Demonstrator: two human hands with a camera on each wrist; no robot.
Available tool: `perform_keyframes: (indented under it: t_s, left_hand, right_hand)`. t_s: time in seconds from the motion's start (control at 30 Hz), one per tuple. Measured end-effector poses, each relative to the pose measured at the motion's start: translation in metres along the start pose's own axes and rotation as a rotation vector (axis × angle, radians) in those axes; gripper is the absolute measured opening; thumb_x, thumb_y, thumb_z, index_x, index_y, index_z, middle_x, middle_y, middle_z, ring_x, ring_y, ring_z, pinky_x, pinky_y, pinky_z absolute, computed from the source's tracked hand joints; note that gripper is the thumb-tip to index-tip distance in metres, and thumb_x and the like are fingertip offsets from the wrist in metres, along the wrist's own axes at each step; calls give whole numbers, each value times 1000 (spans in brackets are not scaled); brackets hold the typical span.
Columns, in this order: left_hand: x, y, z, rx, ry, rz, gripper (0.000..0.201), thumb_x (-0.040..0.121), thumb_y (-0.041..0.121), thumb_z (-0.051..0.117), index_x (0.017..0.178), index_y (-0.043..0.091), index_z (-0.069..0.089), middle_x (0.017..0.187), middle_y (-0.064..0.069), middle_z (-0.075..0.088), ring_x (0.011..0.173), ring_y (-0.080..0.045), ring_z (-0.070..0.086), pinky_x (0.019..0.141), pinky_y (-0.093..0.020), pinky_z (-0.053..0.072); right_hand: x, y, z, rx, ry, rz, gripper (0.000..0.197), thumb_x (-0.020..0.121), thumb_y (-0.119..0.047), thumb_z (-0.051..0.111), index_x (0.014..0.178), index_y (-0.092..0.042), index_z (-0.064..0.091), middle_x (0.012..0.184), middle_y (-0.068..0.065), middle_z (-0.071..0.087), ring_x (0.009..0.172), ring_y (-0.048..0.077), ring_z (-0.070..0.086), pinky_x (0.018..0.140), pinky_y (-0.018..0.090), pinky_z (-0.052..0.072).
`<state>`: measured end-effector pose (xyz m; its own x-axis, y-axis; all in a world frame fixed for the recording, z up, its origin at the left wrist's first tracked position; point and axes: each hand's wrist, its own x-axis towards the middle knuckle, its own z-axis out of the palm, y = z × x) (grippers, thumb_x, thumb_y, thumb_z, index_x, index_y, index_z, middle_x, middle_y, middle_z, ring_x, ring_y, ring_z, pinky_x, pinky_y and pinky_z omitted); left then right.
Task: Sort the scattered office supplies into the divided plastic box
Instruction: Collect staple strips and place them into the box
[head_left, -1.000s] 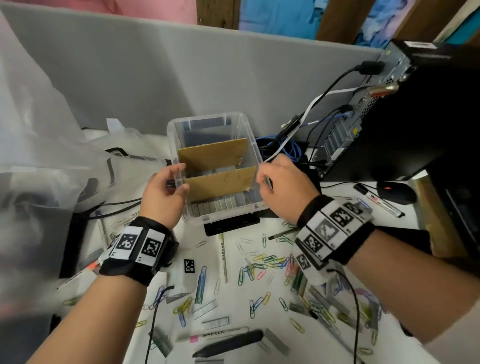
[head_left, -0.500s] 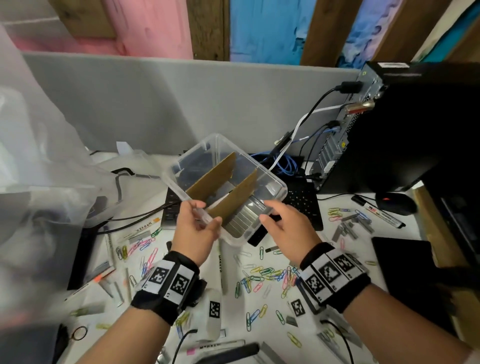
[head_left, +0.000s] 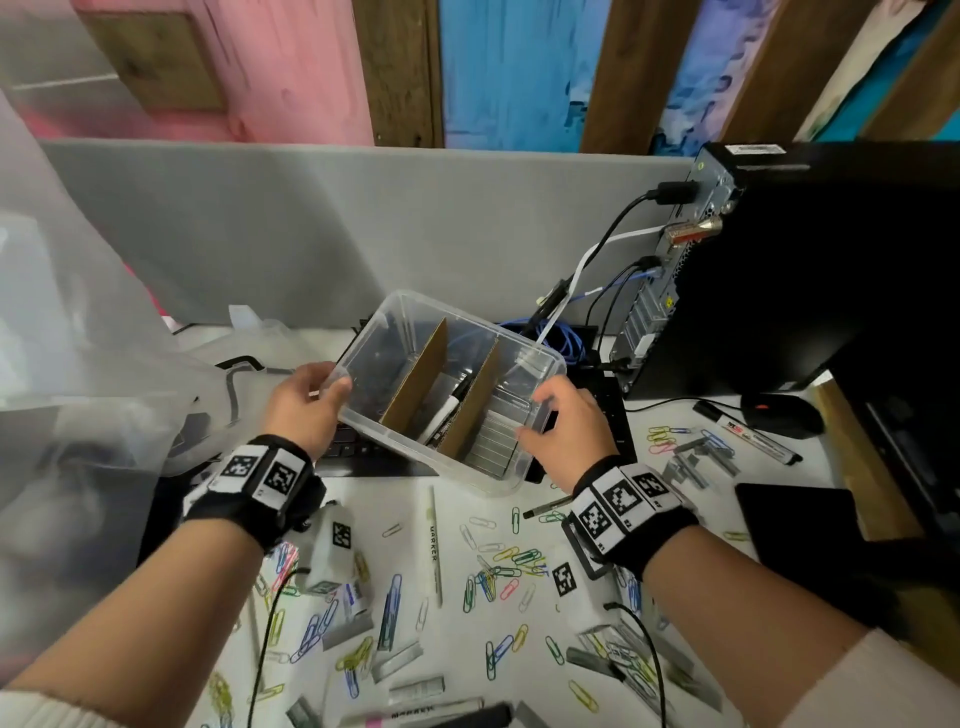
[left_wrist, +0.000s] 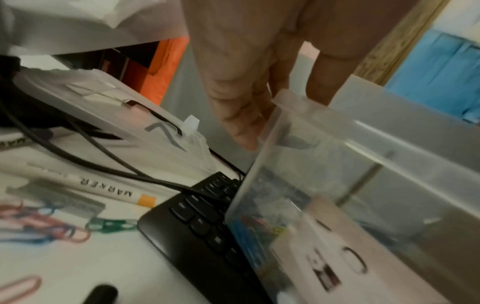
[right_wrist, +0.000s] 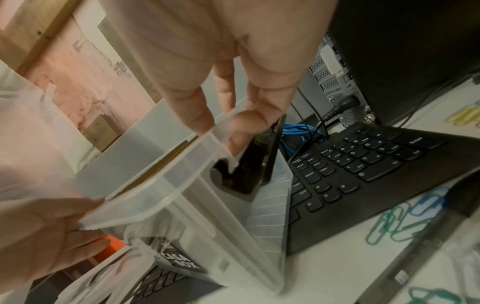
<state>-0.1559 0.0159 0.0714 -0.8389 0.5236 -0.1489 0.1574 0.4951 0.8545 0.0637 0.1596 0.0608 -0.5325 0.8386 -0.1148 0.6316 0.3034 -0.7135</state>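
A clear plastic box (head_left: 470, 316) with two cardboard dividers (head_left: 415, 384) is held tilted over the keyboard. My left hand (head_left: 322, 389) grips its left corner, thumb on the rim. My right hand (head_left: 540, 415) grips the right rim. In the wrist views the left hand's fingers (left_wrist: 241, 115) wrap the box (left_wrist: 363, 164) corner, and the right hand's fingers (right_wrist: 246, 115) hook over the box (right_wrist: 207, 185) edge. A black-capped marker (head_left: 447, 413) lies in the middle compartment and staple strips (head_left: 496, 441) in the right one. Coloured paper clips (head_left: 498, 566), a white marker (head_left: 434, 545) and loose staple strips (head_left: 691, 457) lie scattered on the white desk.
A black keyboard (head_left: 363, 457) lies under the box. A black PC tower (head_left: 805, 270) with cables (head_left: 566, 338) stands at the right, with a mouse (head_left: 784, 413) and another marker (head_left: 748, 434) before it. A translucent plastic bag (head_left: 78, 364) fills the left side. A grey partition runs behind.
Both hands have turned the box clockwise, so the dividers now run diagonally away from me instead of across. The box has come up off the desk and tilted.
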Motion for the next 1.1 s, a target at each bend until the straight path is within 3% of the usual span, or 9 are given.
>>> perform_keyframes:
  t_s: [0.13,0.27,0.33,0.43,0.57,0.73,0.9,1.03,1.1]
  left_hand:
    - [6,2,-11,73,-36,46,19,93,15,59,111,11,63,102,-3,65,76,-15,61,67,-23,45]
    - [4,-8,-17,-41,-23,-29,14,88,2,61,93,14,65,92,-4,64,85,-26,64,80,-40,55]
    - [2,-12,-18,-141,-41,-91,21,87,-5,59,85,16,61,92,-7,61,86,-28,61,74,-37,55]
    - [-1,-21,-19,-232,-46,-153,21,85,-8,60,95,10,60,103,-16,61,82,-24,61,63,-30,53]
    - [-6,-32,-20,-282,-41,-191,25,80,-6,67,100,7,58,100,-16,61,83,-28,62,65,-33,52]
    - [-14,-40,-18,-189,-59,-116,17,83,11,72,93,9,58,86,-11,60,74,-24,54,59,-30,44]
    - [-10,-40,-18,-157,-25,-74,22,87,17,67,105,10,57,96,-11,60,78,-25,60,62,-33,51]
    - [-7,-36,-20,-118,-39,-60,21,88,20,67,106,14,58,94,-6,62,72,-22,64,73,-41,57]
    - [-7,-33,-21,-112,-40,-49,21,88,21,67,107,14,59,96,-7,62,75,-22,65,67,-35,56]
  right_hand:
    - [10,-2,-3,-13,-11,-61,31,81,-16,71,105,-21,53,112,2,50,79,18,58,69,23,40]
    - [27,-9,-9,-69,-43,-126,30,83,-17,68,108,-21,52,111,1,53,83,18,59,71,24,42]
    - [36,-14,-12,-97,-58,-161,25,86,-15,64,108,-19,53,99,-1,55,73,14,55,64,21,39]
    - [48,-23,-14,-123,-117,-177,19,86,-10,61,103,-15,55,78,0,54,65,16,52,57,19,40]
    - [64,-28,-13,-112,-236,-168,25,81,0,60,94,-20,55,86,10,63,77,27,63,79,36,52]
    - [78,-30,-15,-102,-242,-192,30,78,1,57,82,-28,53,90,4,58,66,18,54,73,37,53]
    - [80,-25,-11,-64,-256,-177,24,76,-4,63,81,-26,55,89,0,58,74,19,57,82,45,55]
    - [71,-20,-10,-58,-197,-152,27,77,-4,67,79,-26,52,101,1,60,90,20,63,85,41,53]
    - [66,-16,-11,-55,-169,-156,24,79,-6,67,83,-24,52,102,0,60,92,19,64,83,38,54]
